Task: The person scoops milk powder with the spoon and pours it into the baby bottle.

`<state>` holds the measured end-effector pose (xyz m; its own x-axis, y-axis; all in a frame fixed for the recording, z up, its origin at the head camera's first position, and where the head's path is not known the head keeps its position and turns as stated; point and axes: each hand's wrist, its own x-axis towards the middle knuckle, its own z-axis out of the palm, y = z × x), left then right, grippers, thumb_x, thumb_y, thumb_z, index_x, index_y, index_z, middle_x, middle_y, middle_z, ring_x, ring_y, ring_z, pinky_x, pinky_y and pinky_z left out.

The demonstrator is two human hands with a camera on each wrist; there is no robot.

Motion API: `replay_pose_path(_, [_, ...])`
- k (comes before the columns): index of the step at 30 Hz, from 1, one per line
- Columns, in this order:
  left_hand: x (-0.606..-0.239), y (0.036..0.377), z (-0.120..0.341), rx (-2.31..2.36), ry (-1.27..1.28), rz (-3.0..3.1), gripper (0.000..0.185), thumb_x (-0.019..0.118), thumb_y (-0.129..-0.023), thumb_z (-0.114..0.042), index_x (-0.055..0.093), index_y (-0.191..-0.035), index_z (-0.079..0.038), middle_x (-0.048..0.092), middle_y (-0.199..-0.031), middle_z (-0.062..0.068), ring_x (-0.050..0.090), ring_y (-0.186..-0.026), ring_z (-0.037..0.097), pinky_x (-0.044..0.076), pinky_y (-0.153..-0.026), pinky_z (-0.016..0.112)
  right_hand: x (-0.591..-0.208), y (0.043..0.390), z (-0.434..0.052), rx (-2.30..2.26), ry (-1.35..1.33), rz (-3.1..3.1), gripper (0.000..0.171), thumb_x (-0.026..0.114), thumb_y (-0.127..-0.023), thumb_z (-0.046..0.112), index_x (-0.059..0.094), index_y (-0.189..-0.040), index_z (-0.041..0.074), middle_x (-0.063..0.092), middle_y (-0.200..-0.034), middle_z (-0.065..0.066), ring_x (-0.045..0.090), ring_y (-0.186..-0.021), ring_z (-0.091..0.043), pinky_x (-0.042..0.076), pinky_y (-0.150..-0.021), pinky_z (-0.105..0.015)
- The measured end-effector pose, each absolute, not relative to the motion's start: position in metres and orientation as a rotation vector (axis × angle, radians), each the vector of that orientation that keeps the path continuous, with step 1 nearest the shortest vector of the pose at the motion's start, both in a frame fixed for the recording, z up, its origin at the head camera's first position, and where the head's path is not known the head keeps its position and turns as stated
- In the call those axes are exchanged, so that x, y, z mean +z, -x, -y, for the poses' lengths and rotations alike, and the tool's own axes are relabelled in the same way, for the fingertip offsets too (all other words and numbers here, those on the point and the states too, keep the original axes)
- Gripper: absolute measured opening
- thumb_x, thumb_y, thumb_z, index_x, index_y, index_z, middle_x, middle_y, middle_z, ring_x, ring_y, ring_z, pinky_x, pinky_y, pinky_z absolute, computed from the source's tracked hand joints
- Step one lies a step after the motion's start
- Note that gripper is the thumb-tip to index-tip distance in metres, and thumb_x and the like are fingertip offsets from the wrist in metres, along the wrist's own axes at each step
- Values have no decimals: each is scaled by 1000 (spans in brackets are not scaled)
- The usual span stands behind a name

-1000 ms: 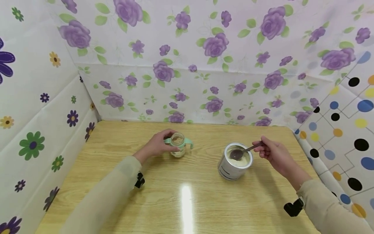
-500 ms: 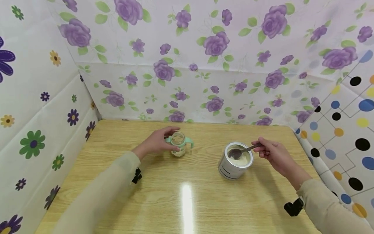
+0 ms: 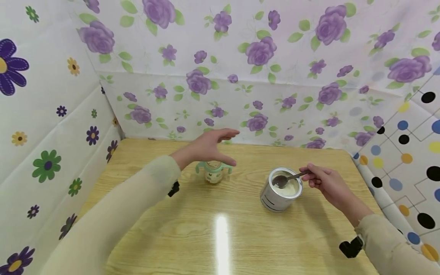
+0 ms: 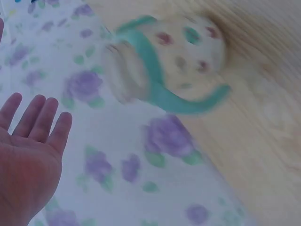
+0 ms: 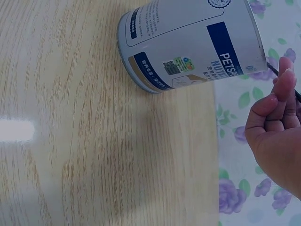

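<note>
A small clear baby bottle (image 3: 214, 176) with a mint-green collar and two side handles stands uncapped on the table. My left hand (image 3: 207, 147) is spread above it, thumb and fingers apart, hiding part of its mouth. In the left wrist view the palm (image 4: 33, 155) faces up beside the bottle's rim, holding nothing. Further right stands an uncovered tin can (image 3: 275, 199) of pale powder, its printed side (image 5: 188, 44) showing in the right wrist view. My right hand (image 3: 331, 185) pinches the handle of a dark spoon (image 3: 281, 181), whose bowl is inside the can over the powder.
The wooden table (image 3: 178, 229) ends at a flowered cloth wall (image 3: 154, 103) behind the bottle and can. Patterned sheets also close off the left and right sides. A bright light reflection (image 3: 221, 244) lies on the near tabletop.
My left hand has let go of the bottle, risen and shifted right over it with the fingers spread. The right hand keeps the spoon in the can; the head view has turned slightly left.
</note>
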<state>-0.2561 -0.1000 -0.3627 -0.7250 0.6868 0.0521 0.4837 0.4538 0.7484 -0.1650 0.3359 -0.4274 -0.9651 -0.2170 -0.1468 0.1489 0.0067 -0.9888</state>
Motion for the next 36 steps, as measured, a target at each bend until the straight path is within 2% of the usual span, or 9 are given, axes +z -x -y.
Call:
replay_pose_path(3, [-358,252,75,1110,-1060,-2422,104,94,-83,-42,37,-167,-21,44,-167,3,43,-153,24,35,-126,40,-427,164,-334,-2047,81,-2025,43,52,-115,34,74,-127,-1,77,-93,2,62,-74,-8,55,-68,-21])
replay_pose_path(7, [-367,243,42,1095,-1064,-2394,111,96,-81,-43,31,-170,-24,41,-170,4,42,-154,21,35,-126,41,-426,164,-333,-2052,98,-2013,40,52,-115,32,76,-125,2,77,-93,2,61,-75,-8,55,-69,-22])
replay_pose_path(14, [-405,227,-6,1175,-1057,-2341,123,99,-76,-45,24,-172,-26,39,-171,0,40,-155,19,37,-125,40,-424,160,-336,-2036,71,-2051,38,52,-115,33,77,-122,5,77,-94,2,62,-76,-8,55,-69,-21])
replay_pose_path(18, [-427,220,-19,1209,-1024,-2320,124,100,-75,-44,24,-172,-29,38,-171,-2,40,-155,19,36,-125,37,-424,160,-336,-2019,65,-2073,38,53,-115,35,78,-122,7,77,-94,2,63,-77,-8,56,-70,-21])
replay_pose_path(20, [-436,217,-22,1221,-1025,-2322,124,100,-75,-44,24,-172,-27,37,-171,-1,40,-155,19,37,-124,35,-424,160,-336,-2014,59,-2083,40,53,-114,36,77,-123,4,77,-93,3,63,-77,-8,56,-70,-20])
replay_pose_path(23, [-450,214,-25,1245,-1038,-2320,124,100,-76,-42,24,-172,-24,38,-171,1,40,-155,20,36,-124,33,-424,160,-335,-2009,54,-2087,42,54,-114,36,76,-124,2,76,-93,3,63,-77,-8,56,-70,-20])
replay_pose_path(28, [-468,208,-32,1336,-1031,-2279,121,100,-76,-35,26,-171,-21,40,-170,4,41,-154,21,37,-124,36,-424,159,-335,-2001,51,-2089,38,54,-114,36,78,-121,7,76,-93,4,63,-77,-7,56,-70,-20])
replay_pose_path(32, [-479,202,-39,1413,-1017,-2244,118,100,-77,-32,28,-170,-18,45,-165,-2,44,-150,14,38,-123,37,-424,158,-334,-2002,55,-2089,41,53,-115,35,76,-124,3,76,-94,4,62,-78,-7,56,-70,-20])
replay_pose_path(36, [-488,198,-44,1520,-962,-2210,106,100,-77,-30,39,-164,-21,54,-155,-7,52,-139,8,44,-117,32,-426,158,-334,-2001,59,-2093,44,53,-115,35,73,-127,-2,76,-94,3,63,-78,-8,56,-70,-20])
